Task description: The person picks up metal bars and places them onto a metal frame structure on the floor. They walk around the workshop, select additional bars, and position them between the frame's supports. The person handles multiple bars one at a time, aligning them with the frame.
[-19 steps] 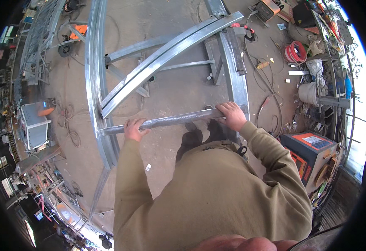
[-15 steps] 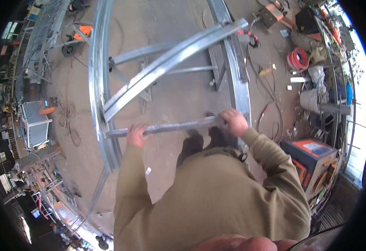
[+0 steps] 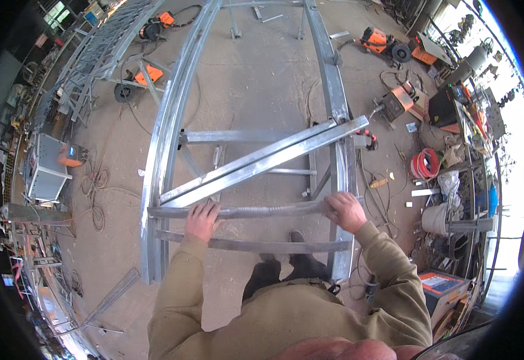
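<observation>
A grey metal bar (image 3: 262, 211) lies across two long galvanized rails, the left rail (image 3: 165, 150) and the right rail (image 3: 334, 90). My left hand (image 3: 202, 221) rests on the bar toward its left end, fingers curled over it. My right hand (image 3: 346, 211) grips the bar's right end, above the right rail. Closer to my body, a second flat metal bar (image 3: 256, 245) also spans the rails. Just beyond my hands, a pair of square steel tubes (image 3: 274, 161) lies slantwise, rising to the right.
An orange and grey machine box (image 3: 445, 291) stands at my right, with a red cable reel (image 3: 424, 163) and a white bucket (image 3: 434, 215) farther up. To the left are a grey metal cabinet (image 3: 47, 171) and coiled cables (image 3: 97, 180) on the floor.
The view has shifted, showing more of the far frame. The bar in my hands sits closer to the slanted tubes and is more level. A second crossbar now shows nearer me.
</observation>
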The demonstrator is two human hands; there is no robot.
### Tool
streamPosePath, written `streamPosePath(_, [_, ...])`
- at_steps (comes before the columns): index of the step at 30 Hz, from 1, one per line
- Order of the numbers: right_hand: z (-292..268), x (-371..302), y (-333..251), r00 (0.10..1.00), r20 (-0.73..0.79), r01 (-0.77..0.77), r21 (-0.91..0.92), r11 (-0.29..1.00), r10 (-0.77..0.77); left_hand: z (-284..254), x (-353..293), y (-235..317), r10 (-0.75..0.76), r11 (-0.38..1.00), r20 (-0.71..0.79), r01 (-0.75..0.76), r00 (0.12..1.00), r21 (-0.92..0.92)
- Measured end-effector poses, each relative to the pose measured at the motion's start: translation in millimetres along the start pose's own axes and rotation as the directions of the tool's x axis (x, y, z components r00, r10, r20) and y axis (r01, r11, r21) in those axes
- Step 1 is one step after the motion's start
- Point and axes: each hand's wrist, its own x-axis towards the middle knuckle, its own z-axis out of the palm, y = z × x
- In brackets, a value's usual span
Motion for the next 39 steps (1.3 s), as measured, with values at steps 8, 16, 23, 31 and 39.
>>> streamPosePath(8, [-18.1, 133.6, 70.2, 0.963, -0.139, 0.217, -0.113, 0.970, -0.231, 32.3, 94.1, -24.8, -0.165, 0.985, 0.009, 0.165, 0.986, -0.049])
streamPosePath(16, [7.9, 193.1, 112.4, 0.992, 0.126, 0.023, -0.106, 0.994, -0.009, 53.4, 107.2, -39.9, -0.278, 0.929, 0.115, 0.297, 0.954, -0.220])
streamPosePath(23, [9.7, 192.7, 107.2, 0.996, 0.027, 0.084, -0.143, 0.986, -0.081, 60.5, 110.0, -39.7, -0.358, 0.882, 0.123, 0.379, 0.925, -0.280])
streamPosePath(31, [-5.4, 55.9, 158.7, 0.779, -0.118, -0.572, 0.268, 0.775, 0.616, 51.2, 85.4, -2.9, -0.381, 0.886, -0.080, 0.339, 0.921, -0.316])
streamPosePath(39, [49.8, 6.3, 137.2, 0.691, 0.038, -0.709, 0.231, 0.666, 0.722, 64.1, -4.0, 147.9, -0.034, 0.921, 0.247, 0.127, 0.968, -0.369])
